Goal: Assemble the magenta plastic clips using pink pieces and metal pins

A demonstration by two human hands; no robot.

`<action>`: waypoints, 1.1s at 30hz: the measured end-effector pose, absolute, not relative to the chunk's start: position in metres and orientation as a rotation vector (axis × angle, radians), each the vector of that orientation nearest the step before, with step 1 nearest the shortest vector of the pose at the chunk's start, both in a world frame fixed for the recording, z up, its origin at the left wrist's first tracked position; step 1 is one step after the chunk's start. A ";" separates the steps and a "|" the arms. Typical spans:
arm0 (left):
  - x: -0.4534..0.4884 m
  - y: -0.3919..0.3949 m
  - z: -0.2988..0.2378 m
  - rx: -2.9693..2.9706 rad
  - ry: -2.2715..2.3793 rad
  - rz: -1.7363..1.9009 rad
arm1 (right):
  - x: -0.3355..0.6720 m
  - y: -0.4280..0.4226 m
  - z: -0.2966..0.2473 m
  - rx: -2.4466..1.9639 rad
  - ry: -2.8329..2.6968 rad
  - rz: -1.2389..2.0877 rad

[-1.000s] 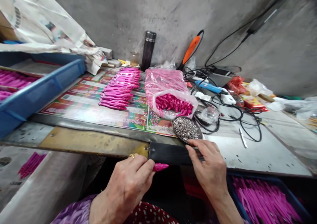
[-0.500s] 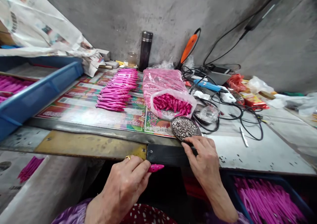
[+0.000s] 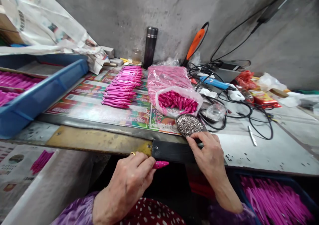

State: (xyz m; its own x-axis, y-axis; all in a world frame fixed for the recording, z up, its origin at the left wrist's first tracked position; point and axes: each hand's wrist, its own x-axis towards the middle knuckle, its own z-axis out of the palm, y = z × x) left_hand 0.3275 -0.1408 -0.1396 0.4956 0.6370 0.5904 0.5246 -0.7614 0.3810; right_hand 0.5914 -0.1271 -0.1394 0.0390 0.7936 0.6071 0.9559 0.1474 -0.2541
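My left hand [image 3: 132, 173] is closed around a slim pink pen-like piece [image 3: 161, 165], whose pointed end sticks out to the right past the fingers, just below the table's front edge. My right hand [image 3: 208, 152] is at the near rim of a round dark dish [image 3: 178, 128] heaped with small shiny metal parts [image 3: 190, 124]. Its thumb and index fingertips nearly meet there, and anything between them is too small to make out. Behind the dish, a clear plastic bag [image 3: 164, 77] lies with its mouth towards me, full of short pink pieces [image 3: 175, 101].
A row of slender pink pieces [image 3: 122, 87] lies left of the bag. Blue tray [image 3: 59, 82] stands at left; another bin of pink pieces [image 3: 276, 198] sits below the table at right. Tangled black cables [image 3: 249, 110], a blue-handled tool [image 3: 214, 82] and a dark flask [image 3: 151, 47] occupy the back.
The whole view has shifted slightly, so things appear further right. My right fingertips have drawn closer together at the dish's near rim. The left hand keeps its hold on the pink piece.
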 end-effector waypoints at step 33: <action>0.319 -0.149 -0.132 2.251 1.034 0.792 | 0.503 -0.183 -0.117 -1.202 -1.719 0.522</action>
State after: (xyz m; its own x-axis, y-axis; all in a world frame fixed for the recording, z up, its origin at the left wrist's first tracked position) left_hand 0.3186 -0.1491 -0.1321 0.5338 0.7962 0.2849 0.4824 -0.5634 0.6707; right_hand 0.5030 -0.1827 -0.1174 -0.0756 0.8892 0.4512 0.4879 0.4276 -0.7610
